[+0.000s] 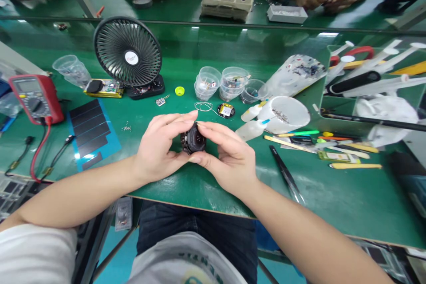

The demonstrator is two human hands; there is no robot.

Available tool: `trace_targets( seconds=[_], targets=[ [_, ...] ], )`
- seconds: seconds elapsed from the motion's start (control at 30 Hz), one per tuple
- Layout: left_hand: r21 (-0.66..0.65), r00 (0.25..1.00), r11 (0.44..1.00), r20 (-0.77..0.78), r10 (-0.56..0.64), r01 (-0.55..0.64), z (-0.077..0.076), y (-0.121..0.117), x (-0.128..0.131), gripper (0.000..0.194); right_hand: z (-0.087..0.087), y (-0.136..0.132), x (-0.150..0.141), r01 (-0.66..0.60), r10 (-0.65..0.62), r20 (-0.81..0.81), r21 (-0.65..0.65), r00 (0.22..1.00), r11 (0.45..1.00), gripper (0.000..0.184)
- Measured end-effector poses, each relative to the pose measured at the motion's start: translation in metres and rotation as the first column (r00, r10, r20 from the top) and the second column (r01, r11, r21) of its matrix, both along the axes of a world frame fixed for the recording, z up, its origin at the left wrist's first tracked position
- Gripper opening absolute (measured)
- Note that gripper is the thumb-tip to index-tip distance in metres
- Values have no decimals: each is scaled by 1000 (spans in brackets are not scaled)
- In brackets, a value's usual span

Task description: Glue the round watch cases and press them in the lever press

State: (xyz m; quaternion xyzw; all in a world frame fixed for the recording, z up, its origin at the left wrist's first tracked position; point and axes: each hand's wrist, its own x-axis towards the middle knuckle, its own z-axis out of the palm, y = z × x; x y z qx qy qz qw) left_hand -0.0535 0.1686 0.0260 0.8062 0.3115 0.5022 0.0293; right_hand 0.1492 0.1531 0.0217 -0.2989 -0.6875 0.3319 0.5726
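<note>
Though fingers hide much of it, the round dark watch case (193,138) is pinched between the left hand (159,144) and the right hand (226,155), their curved fingertips pressing in from either side, just above the green bench mat (173,197). A small round circuit module (226,110) and a coil of thin wire (203,107) lie on the mat just beyond, not fitted to the case, with clear plastic cups (229,83) of tiny parts behind them. Whether the case is closed or what sits inside cannot be made out, and the cups' contents are too small to identify
</note>
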Motion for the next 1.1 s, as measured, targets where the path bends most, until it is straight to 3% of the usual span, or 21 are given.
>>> trace_targets(
  seconds=[0.2, 0.43, 0.6, 0.77, 1.1],
  targets=[
    [-15, 1000, 1000, -1, -5, 5, 0, 0, 0, 61, 0, -2, -1, 27, -27, -2, 9, 1000, 1000, 62],
    [-104, 989, 989, 115, -92, 104, -9, -2, 2, 68, -8, -6, -6, -19, 19, -15, 17, 1000, 1000, 67],
    [-140, 987, 984, 134, -89, 108, -12, -2, 2, 71, -3, -8, -4, -52, 52, 25, -2, 998, 999, 57],
    [-129, 990, 986, 112, -90, 105, -12, 0, -1, 76, 3, -6, 1, -47, 44, 121, 26, 992, 999, 55],
    [-55, 997, 996, 43, -65, 67, -7, 1, -2, 72, 3, -4, 2, -39, 39, 124, -2, 991, 999, 47]
  ],
)
